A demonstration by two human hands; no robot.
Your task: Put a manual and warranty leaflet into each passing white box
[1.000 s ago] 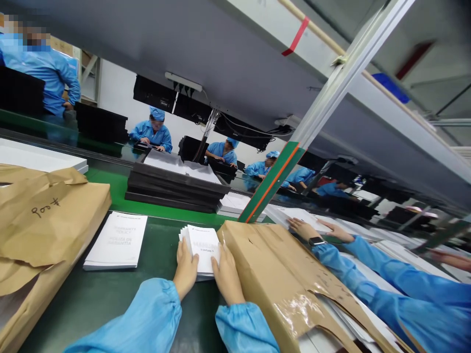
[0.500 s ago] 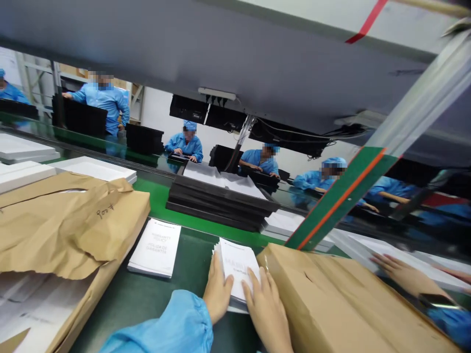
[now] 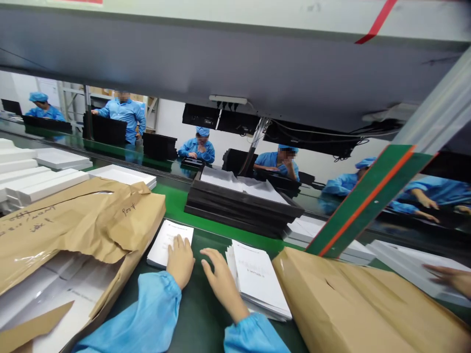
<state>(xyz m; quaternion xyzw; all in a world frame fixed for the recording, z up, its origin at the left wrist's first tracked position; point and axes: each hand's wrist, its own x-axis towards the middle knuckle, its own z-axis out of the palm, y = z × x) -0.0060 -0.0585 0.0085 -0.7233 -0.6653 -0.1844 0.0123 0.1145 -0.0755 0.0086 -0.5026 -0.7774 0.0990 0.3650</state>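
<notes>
A neat stack of white printed booklets (image 3: 159, 249) lies on the dark green table, beside an opened brown paper package. On the right part of that stack rests my left hand (image 3: 181, 261), its fingers laid over the top cover. My right hand (image 3: 218, 274) hovers between the two piles with its thumb and fingers apart, holding nothing. To its right is a second, slightly uneven pile of white booklets (image 3: 259, 277), partly behind my right wrist. Light blue sleeves cover both my forearms.
The torn brown paper package (image 3: 142, 215) with white sheets inside fills the left. A closed brown package (image 3: 353, 294) stands right. Black trays (image 3: 243, 208) are stacked ahead, near a slanted post (image 3: 371, 196). A co-worker's hand (image 3: 451, 277) is at far right. Several people work beyond.
Both my hands have left the right pile and moved left. My left hand now lies on the left stack; my right hand is between the piles. The camera view has shifted left.
</notes>
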